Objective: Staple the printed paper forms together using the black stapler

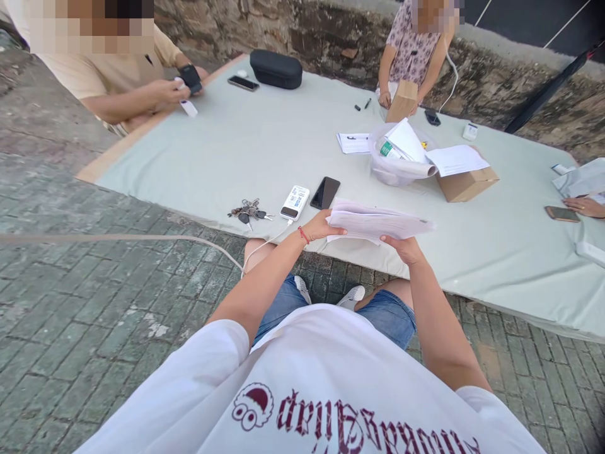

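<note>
A stack of white paper sheets (378, 222) hangs level above the near edge of the cloth-covered table (265, 151). My left hand (320, 227) grips the stack's left end, and a red thread circles that wrist. My right hand (403, 247) holds the stack from below near its middle. On the cloth just beyond my left hand lie a black phone (325, 192), a white power bank (295, 202) with a white cable, and a bunch of keys (249, 211).
A clear plastic tub (394, 169) with papers stands beside a cardboard box (467, 183). A black case (276, 68) and a phone (242, 82) lie at the far left. A person at the left holds a device; another at the far side holds a brown box (403, 99). A third person's hand (585, 206) rests at the right.
</note>
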Demonstrator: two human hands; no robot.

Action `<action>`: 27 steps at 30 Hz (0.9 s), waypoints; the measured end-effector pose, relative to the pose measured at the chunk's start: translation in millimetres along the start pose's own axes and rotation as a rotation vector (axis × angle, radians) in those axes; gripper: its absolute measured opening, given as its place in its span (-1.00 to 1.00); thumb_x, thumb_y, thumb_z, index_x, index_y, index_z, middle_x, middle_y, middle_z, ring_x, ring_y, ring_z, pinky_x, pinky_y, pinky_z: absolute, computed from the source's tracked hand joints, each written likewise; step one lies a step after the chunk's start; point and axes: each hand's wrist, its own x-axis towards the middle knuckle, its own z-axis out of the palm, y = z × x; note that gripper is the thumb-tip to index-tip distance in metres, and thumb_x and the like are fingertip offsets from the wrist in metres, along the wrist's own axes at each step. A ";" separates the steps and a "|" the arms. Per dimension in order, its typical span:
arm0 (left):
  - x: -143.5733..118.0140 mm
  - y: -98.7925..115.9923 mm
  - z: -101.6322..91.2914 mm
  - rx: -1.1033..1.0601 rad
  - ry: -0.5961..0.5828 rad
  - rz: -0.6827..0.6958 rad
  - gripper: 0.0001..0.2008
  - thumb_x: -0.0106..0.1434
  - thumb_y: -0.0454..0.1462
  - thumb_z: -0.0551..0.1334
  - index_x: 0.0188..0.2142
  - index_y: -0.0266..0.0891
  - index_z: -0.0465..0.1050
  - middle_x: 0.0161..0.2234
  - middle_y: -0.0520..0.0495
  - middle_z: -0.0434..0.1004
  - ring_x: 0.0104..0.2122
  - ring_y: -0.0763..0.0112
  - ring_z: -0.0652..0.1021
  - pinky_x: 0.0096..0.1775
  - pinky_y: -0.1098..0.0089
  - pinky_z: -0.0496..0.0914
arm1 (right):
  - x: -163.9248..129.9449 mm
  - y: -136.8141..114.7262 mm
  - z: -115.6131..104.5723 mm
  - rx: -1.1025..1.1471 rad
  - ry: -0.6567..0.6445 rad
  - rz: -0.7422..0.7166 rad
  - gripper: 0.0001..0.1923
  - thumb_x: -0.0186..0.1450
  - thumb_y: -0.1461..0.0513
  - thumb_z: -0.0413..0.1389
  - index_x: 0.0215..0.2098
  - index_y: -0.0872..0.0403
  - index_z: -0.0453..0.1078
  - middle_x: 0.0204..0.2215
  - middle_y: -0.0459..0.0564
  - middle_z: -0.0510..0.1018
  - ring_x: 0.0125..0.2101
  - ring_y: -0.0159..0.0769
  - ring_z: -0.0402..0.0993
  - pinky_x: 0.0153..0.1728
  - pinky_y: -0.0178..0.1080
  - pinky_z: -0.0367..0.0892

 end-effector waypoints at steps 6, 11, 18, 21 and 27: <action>2.4 -8.1 3.0 0.146 -0.097 0.018 -0.53 0.02 -0.03 0.52 -0.15 -0.25 0.66 -0.14 -0.20 0.69 -0.04 -0.01 0.63 0.13 0.04 0.44 | 5.6 18.2 -1.6 -0.057 -0.012 0.045 -0.53 0.03 0.00 0.50 -0.15 -0.02 0.61 -0.06 -0.01 0.69 0.09 0.04 0.54 0.28 0.13 0.33; -0.5 -2.0 6.3 0.183 -0.116 0.047 -0.45 -0.02 -0.02 0.56 -0.09 -0.27 0.64 -0.07 -0.23 0.68 0.01 -0.04 0.61 0.15 0.02 0.44 | 4.2 21.2 -5.3 -0.003 0.044 -0.006 -0.32 0.00 0.01 0.51 0.06 -0.06 0.54 0.03 -0.04 0.66 0.22 0.00 0.46 0.33 0.09 0.29; -2.0 -16.1 12.4 0.023 -0.040 -0.062 -0.31 -0.09 0.00 0.59 0.00 -0.29 0.60 0.02 -0.29 0.66 0.17 -0.13 0.53 0.22 -0.07 0.39 | 7.5 24.1 9.7 0.035 0.059 -0.007 -0.17 -0.03 0.02 0.51 0.18 -0.07 0.45 0.05 0.00 0.66 0.25 -0.01 0.44 0.33 0.10 0.29; 2.2 -10.0 16.9 -0.045 0.016 0.008 -0.31 -0.07 0.03 0.58 -0.01 -0.29 0.60 0.06 -0.30 0.64 0.21 -0.12 0.50 0.25 -0.06 0.36 | 14.0 19.2 14.0 0.079 0.064 -0.061 -0.20 -0.02 0.01 0.51 0.16 -0.07 0.47 0.07 0.02 0.65 0.24 -0.02 0.45 0.31 0.05 0.32; -4.4 -17.0 3.0 0.054 0.101 -0.030 -0.33 -0.11 0.04 0.59 -0.08 -0.30 0.63 0.03 -0.30 0.64 0.15 -0.13 0.54 0.24 -0.09 0.37 | 11.3 26.0 2.4 0.075 0.041 -0.003 -0.23 -0.06 -0.03 0.50 0.10 -0.06 0.51 0.01 0.01 0.68 0.20 0.00 0.48 0.29 0.06 0.34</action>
